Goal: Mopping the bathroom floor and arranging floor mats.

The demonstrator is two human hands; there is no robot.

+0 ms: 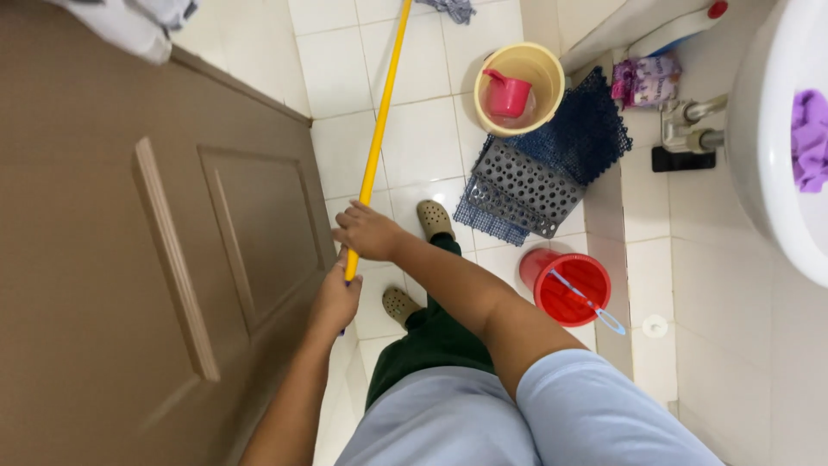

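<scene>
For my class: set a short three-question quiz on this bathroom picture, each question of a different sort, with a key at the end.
1. True or false: both hands grip the yellow mop handle.
2. Which hand sits higher up the handle? A) the right hand B) the left hand
3. Fill the gap: the pink scoop sits inside the ____ bucket.

Key
1. True: both hands close around the handle.
2. A: the right hand grips above the left hand.
3. Cream; the red bucket near the feet holds a thin blue-tipped stick instead.
</scene>
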